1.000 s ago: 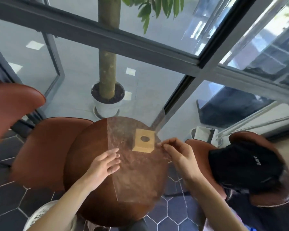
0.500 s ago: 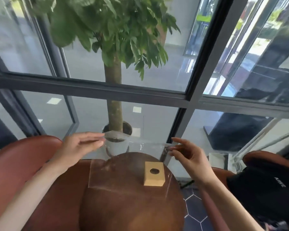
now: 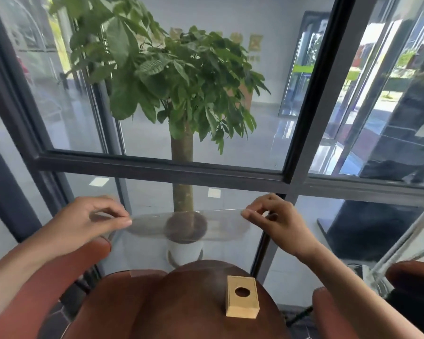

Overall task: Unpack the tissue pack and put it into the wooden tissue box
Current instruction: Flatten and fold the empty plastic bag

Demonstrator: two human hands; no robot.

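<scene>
A small wooden tissue box (image 3: 242,299) with a round hole in its top stands on the round brown table (image 3: 181,309), toward its right side. Above and beyond the table I hold a clear plastic sheet (image 3: 186,226) stretched out in the air. My left hand (image 3: 91,221) pinches its upper left corner and my right hand (image 3: 272,218) pinches its upper right corner. The sheet hangs down toward the table's far edge. No tissue pack shows in this view.
A potted tree (image 3: 184,133) in a white pot (image 3: 185,250) stands behind a glass wall with dark frames (image 3: 162,167). Brown leather chairs sit at the left (image 3: 59,277) and right (image 3: 333,311) of the table.
Both hands lifted the clear sheet off the table and raised it higher and farther from me, spreading wider apart. My view tilted upward, so the table and box sit lower in frame.
</scene>
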